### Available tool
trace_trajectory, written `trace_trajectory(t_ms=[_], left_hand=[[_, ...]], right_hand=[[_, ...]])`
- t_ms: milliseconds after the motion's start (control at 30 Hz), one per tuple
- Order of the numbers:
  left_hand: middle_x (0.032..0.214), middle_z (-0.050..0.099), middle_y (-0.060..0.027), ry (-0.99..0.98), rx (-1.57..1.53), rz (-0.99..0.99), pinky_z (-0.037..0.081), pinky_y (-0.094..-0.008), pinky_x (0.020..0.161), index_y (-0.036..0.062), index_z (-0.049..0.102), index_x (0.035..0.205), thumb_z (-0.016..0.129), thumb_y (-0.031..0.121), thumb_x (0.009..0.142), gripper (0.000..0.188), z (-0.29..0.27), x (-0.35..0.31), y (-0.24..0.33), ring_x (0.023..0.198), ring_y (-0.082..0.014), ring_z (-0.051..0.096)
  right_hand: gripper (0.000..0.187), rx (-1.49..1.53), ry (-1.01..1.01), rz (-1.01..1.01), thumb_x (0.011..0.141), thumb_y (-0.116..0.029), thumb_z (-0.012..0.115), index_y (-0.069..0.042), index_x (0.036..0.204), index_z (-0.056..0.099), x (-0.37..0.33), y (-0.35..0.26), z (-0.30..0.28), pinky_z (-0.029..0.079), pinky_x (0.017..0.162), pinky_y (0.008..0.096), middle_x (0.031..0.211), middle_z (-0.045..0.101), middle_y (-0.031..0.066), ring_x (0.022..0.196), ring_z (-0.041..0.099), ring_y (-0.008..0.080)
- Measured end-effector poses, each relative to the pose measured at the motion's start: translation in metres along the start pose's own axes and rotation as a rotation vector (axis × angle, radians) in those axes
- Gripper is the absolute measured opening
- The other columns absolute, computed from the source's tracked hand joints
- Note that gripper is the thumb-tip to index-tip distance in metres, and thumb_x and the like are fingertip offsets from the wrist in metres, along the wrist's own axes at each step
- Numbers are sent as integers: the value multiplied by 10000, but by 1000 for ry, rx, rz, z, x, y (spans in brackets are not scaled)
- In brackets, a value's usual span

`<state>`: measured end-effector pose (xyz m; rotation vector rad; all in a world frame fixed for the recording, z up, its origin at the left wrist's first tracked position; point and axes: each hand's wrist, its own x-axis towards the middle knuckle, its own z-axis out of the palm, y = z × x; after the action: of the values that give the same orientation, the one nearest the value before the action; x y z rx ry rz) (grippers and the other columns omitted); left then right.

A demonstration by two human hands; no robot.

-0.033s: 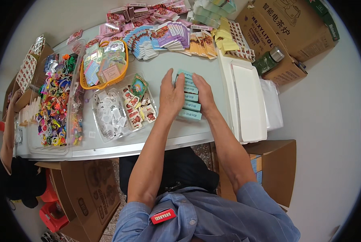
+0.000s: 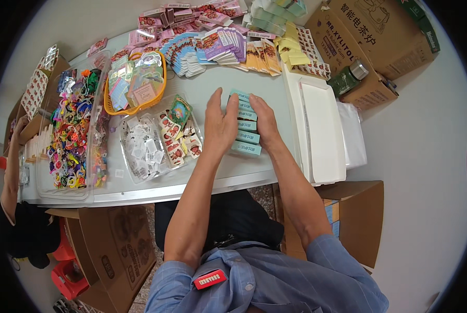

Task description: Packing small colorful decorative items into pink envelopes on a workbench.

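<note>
Several small teal boxes stand in a short row on the table, running away from me. Along the row's left side is my left hand, its fingers straight and its thumb beside the far boxes. My right hand lies along the right side with its fingers stretched out against the far boxes. Both hands are open and frame the row between them. Part of the far boxes is hidden by my fingers.
Left of my hands are a clear tray of small packets and stickers, a yellow basket and a bin of colourful trinkets. Fanned cards lie behind. A white box lid stands right. A co-worker's arm is far left.
My left hand has shifted very slightly to the left. The teal boxes and the other things show no clear movement.
</note>
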<state>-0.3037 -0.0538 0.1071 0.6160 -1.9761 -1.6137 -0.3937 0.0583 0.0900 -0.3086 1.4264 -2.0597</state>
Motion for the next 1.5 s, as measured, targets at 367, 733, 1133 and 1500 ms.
trace_trajectory(t_ms=[367, 733, 1133, 1500], left_hand=[[1497, 348, -344, -52, 228, 30, 543, -441, 883, -40, 233, 1550, 759, 197, 889, 877, -4, -118, 15, 1095, -475, 600], [1346, 522, -207, 158, -282, -59, 551, -319, 845, -48, 330, 1500, 679, 79, 965, 651, 22, -131, -11, 1000, -199, 662], [1431, 438, -299, -300, -23, 454, 551, -450, 942, -64, 281, 1511, 701, 76, 891, 762, 134, -9, 84, 1103, -430, 636], [1231, 607, -222, -382, 332, 345, 536, -487, 909, -31, 504, 1340, 728, 181, 899, 538, 199, 45, 53, 1086, -405, 634]], right_hand=[[397, -379, -59, -4, 995, -320, 569, -9, 1236, 625, 7, -23, -6, 480, 924, 296, 1085, 674, 70, 1012, 619, 159], [399, -546, 153, -125, 1010, -320, 547, -8, 1245, 631, -26, -37, -5, 454, 926, 292, 1089, 683, 95, 1034, 598, 165], [436, -574, 598, -321, 1009, -477, 541, -96, 1175, 676, -37, -178, -131, 490, 769, 310, 1056, 676, 15, 964, 592, 126], [497, -678, 573, -160, 1014, -448, 572, 23, 1139, 666, 28, -162, -225, 468, 634, 295, 867, 659, 67, 747, 583, 141]])
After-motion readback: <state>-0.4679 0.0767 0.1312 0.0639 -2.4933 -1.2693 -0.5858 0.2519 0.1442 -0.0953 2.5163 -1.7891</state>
